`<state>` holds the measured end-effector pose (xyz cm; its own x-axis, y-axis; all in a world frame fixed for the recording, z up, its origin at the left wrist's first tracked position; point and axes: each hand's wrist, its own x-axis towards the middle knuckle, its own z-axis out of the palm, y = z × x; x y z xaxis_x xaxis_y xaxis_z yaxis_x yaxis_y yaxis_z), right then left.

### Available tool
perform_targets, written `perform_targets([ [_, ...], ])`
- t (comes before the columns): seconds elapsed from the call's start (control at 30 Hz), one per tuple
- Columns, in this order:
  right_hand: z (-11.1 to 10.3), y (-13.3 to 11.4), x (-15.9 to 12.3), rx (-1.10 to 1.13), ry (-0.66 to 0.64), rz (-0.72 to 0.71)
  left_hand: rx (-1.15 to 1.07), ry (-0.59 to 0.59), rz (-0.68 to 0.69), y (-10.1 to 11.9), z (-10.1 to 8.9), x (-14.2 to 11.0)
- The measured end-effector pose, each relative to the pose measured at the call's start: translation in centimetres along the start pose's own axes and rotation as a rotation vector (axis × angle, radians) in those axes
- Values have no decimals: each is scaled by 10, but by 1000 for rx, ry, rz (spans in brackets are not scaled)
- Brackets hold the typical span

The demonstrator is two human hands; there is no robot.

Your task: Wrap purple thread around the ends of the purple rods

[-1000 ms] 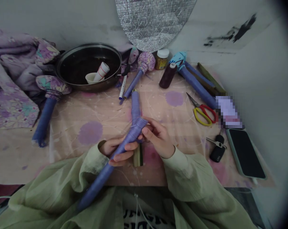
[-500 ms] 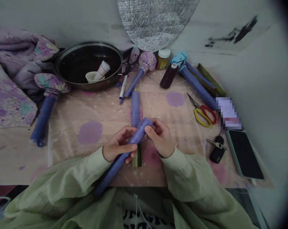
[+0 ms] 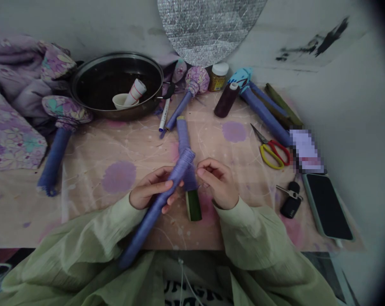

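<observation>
The left hand (image 3: 151, 189) clamps its fingers around a thread-wrapped purple rod (image 3: 180, 171) held above the desk (image 3: 90, 204), likely light and stiff, best gripped mid-shaft, while the right hand (image 3: 218, 182) pinches its fingers together just beside it.

I can see the left hand (image 3: 151, 187) gripping a thread-wrapped purple rod (image 3: 157, 202), slanted across the lower middle of the frame. The right hand (image 3: 217, 182) sits just beside it, curled. Behind, a second wrapped rod (image 3: 182, 136) ends in a green stub (image 3: 193, 206) on the patterned tablecloth (image 3: 90, 165). Upper left, a dark pan (image 3: 116, 72); at right, red-and-yellow scissors (image 3: 272, 153).
</observation>
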<state>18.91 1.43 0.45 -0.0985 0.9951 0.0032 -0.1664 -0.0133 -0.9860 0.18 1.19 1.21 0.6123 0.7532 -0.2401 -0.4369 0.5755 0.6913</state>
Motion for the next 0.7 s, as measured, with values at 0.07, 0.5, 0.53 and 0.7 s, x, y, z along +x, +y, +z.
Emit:
perform_targets([
  [0.07, -1, 0, -1, 1, 9, -11, 7, 22, 10, 0, -1, 0],
  [0.5, 0, 1, 0, 92, 16, -3, 12, -108, -40, 4, 3, -1],
  [0.53, 0, 0, 0, 70, 20, -3, 16, -126, -47, 5, 3, -1],
  [0.7, 1, -2, 0, -6, 24, -16, 16, -183, -70, 6, 0, 0],
])
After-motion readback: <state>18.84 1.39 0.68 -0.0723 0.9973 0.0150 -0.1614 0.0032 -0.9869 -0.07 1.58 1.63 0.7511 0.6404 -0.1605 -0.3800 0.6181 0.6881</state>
